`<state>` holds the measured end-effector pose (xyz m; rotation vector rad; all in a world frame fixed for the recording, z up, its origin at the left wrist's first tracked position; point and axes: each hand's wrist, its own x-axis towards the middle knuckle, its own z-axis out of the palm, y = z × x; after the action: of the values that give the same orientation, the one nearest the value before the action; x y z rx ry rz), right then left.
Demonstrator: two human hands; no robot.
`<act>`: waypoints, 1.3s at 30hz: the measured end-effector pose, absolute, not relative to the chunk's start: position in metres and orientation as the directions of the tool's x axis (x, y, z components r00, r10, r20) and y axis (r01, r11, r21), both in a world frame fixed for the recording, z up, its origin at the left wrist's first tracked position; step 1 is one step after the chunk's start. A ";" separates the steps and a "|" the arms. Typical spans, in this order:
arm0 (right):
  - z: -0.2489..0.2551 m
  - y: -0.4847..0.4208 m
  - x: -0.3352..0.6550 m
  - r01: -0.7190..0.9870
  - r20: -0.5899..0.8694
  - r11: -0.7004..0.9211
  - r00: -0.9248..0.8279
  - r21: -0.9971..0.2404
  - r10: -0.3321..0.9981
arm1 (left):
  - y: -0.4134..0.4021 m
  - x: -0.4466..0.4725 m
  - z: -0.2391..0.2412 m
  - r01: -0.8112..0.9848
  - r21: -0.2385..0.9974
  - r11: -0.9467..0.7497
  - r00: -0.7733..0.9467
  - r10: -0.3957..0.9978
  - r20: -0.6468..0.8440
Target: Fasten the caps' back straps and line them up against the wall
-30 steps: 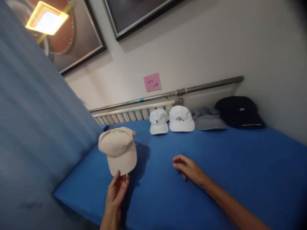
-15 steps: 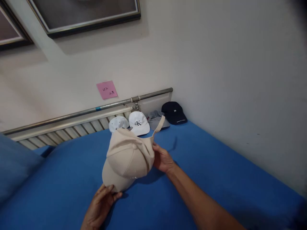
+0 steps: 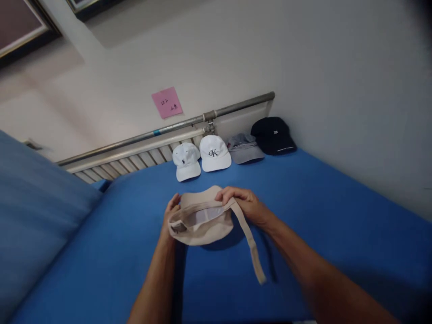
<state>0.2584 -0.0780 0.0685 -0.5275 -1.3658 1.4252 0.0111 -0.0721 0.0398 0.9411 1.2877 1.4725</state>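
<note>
- The beige cap (image 3: pixel 202 220) is in the centre of the frame, turned over so its inside faces up, held just above the blue bed (image 3: pixel 337 216).
- The left hand (image 3: pixel 172 213) grasps the cap at its left side; its fingers curl over the rim there.
- The right hand (image 3: pixel 245 204) grips the upper right edge of the cap, with fingers closed on the rim where the strap (image 3: pixel 249 245) begins.
- The strap hangs loose from the cap down to the lower right, and its end is over the blue surface.
- Four other caps stand in a row at the far edge of the bed, in the upper middle of the frame: a white cap (image 3: pixel 186 161), a white cap with black letters (image 3: pixel 214 153), a grey cap (image 3: pixel 243 148) and a black cap (image 3: pixel 273 135). They are well apart from the hands.
- Behind them a metal rail (image 3: pixel 162 131) runs along the wall, and a pink note (image 3: pixel 167 102) sticks above it.
- To the right and below the beige cap the bed surface is bare; at the left of the frame a blue fabric (image 3: pixel 37 202) rises beside the bed.
</note>
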 end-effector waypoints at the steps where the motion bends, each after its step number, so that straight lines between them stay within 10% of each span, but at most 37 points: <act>1: 0.067 -0.076 0.258 -0.330 0.325 0.213 -0.333 -0.919 0.885 | -0.073 0.009 0.039 -0.146 0.989 -0.011 -0.284 0.958 -0.032; 11: 0.065 -0.075 0.253 0.052 0.161 0.174 -0.198 -0.983 0.967 | -0.151 -0.013 0.059 0.377 0.923 -0.082 0.179 0.984 0.014; 22: 0.025 -0.043 0.257 -0.345 0.259 0.268 0.073 -0.899 0.963 | -0.080 0.033 0.031 0.287 0.916 -0.280 -0.031 0.953 0.301; 27: 0.023 -0.030 0.261 -0.328 0.235 0.265 0.128 -0.907 0.964 | -0.072 0.029 0.055 0.571 0.646 -0.507 0.243 0.856 0.456; 34: 0.035 -0.047 0.269 -0.176 0.332 0.341 0.079 -0.923 0.940 | -0.091 0.022 0.106 0.544 0.458 -0.703 0.696 0.683 0.222; 39: 0.048 -0.062 0.270 0.154 0.588 0.587 -0.045 -0.794 0.807 | -0.087 0.023 0.106 0.494 0.649 -0.579 0.651 0.741 0.166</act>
<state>0.2700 -0.0621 0.0482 -0.8384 -1.5546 0.6444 0.0232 -0.0869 0.1061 2.3035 0.9564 0.5752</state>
